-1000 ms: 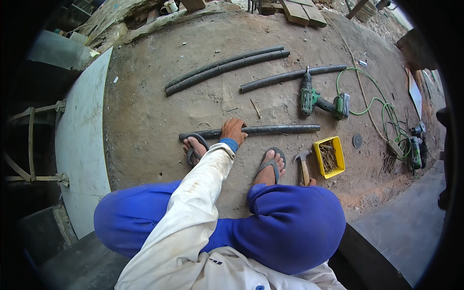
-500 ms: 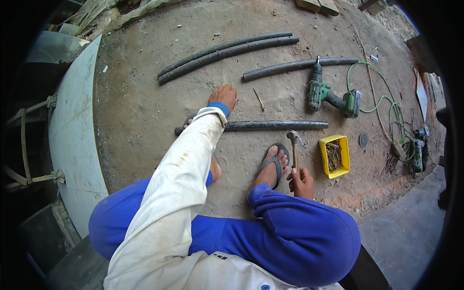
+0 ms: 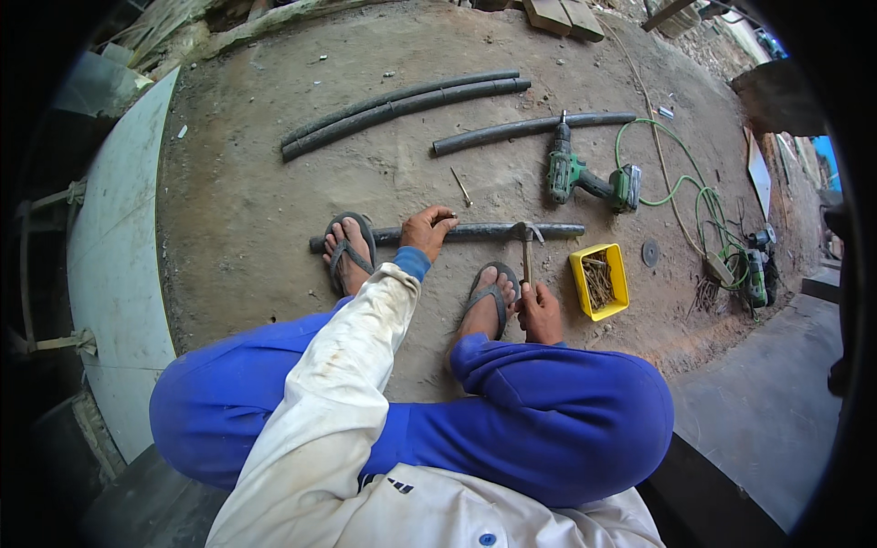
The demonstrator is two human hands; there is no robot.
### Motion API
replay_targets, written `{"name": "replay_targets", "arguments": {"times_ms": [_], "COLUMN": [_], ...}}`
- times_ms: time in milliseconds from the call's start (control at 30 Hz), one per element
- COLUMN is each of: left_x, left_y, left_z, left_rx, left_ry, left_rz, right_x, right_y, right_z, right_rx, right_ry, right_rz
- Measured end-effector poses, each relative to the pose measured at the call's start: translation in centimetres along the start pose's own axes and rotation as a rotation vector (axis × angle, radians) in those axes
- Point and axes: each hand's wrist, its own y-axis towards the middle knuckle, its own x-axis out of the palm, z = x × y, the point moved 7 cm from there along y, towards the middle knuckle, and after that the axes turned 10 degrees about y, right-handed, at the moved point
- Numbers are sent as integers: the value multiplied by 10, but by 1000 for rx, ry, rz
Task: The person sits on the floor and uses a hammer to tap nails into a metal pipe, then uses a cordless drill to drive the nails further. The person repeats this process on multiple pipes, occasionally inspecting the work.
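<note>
four dark pipes (image 3: 406, 114), one drill (image 3: 561, 170) and one yellow tub (image 3: 624, 290) lie on the dirt. since the earlier frame, we see the left hand (image 3: 427, 231) drawn back to the nearest pipe (image 3: 493, 232), beside one sandal (image 3: 343, 248), and the hammer (image 3: 527, 258) raised to overlap it. the right hand (image 3: 540, 315) grips the handle; whether the left's bent fingers pinch anything, we cannot tell.

No words, brands or numbers legible anywhere. Dark slanted-bar mark (image 3: 400, 486) on front of white shirt (image 3: 420, 525), lower edge of view; no letters to make out. Any print on battery (image 3: 627, 188) of green-and-black drill (image 3: 563, 173) or on green power tool (image 3: 756, 279) too small to read.
</note>
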Motion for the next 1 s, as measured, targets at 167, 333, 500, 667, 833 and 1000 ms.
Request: {"name": "replay_targets", "arguments": {"times_ms": [167,333,500,667,833,1000], "left_x": [24,25,23,25,21,12], "left_y": [8,12,8,5,20,45], "left_z": [14,9,11,10,12,6], "left_rx": [41,53,138,183,231,235], "left_ry": [122,129,129,82,208,238], "left_rz": [-7,20,112,122,134,66], "right_x": [-8,-12,-16,-23,-24,-27], "right_y": [7,-4,-6,-6,1,17], "right_z": [-14,-37,-31,-18,-11,-14], "right_rx": [-12,-261,-315,-305,-319,-289], "right_ry": [-88,-321,-435,-171,-421,-421], "right_rz": [-27,92,204,254,248,214]}}
